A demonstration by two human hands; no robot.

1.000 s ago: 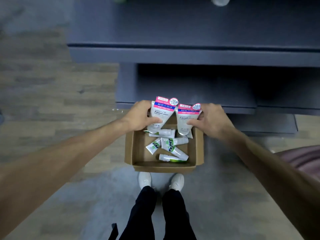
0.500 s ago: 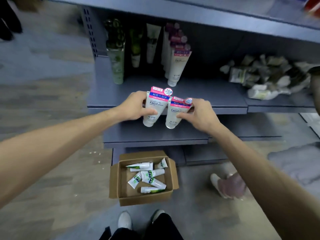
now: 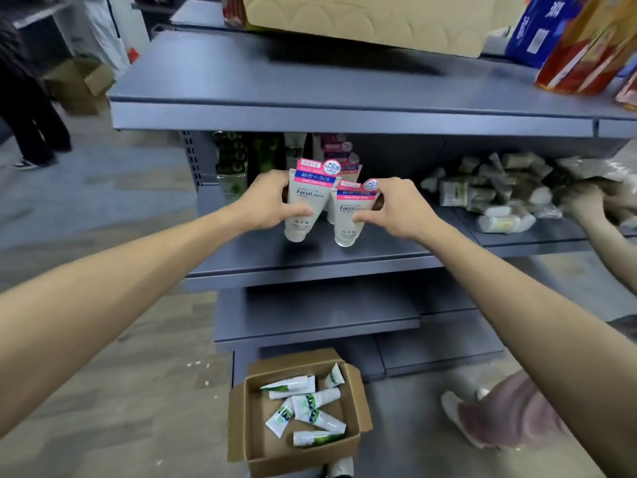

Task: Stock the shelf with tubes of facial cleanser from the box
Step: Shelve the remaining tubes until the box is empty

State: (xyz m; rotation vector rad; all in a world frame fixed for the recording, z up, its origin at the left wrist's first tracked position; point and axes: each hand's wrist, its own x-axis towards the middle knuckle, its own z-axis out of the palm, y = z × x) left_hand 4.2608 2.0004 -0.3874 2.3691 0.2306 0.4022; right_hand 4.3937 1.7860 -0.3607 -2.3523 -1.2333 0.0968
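left hand point(image 3: 267, 201) grips one white facial cleanser tube point(image 3: 306, 201), cap down; right hand point(image 3: 396, 208) grips a second tube point(image 3: 351, 215) just beside it, both over the grey middle shelf point(image 3: 310, 260). more tubes stand behind them. on the floor below, an open cardboard box point(image 3: 358, 408) holds small green-and-white tubes point(image 3: 310, 405). a pile of packets point(image 3: 489, 194) lies right.

Single head-worn wide view, forward and downward, close to the shelf point(image 3: 310, 260).

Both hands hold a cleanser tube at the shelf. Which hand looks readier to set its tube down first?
Probably the right hand: its tube hangs lower, nearer the shelf, than the left hand's tube.
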